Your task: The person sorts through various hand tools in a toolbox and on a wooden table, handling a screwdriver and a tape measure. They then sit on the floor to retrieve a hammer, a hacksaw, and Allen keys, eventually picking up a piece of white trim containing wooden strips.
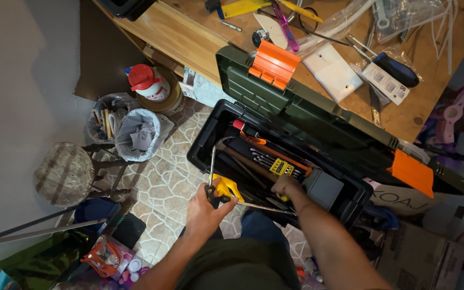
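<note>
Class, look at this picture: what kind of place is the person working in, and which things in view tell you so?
Probably a home workshop or hobby corner. A wooden workbench is strewn with hand tools, an open toolbox full of tools stands beside it, and the floor is tiled and cluttered.

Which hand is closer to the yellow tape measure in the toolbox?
The right hand. It reaches into the toolbox right beside the yellow tape measure. The left hand is farther off, gripping a yellow-handled tool at the box's edge.

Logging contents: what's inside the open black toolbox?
Inside the toolbox: a hammer, wrench set, yellow tape measure. The right hand reaches in; lower layers are covered.
</note>
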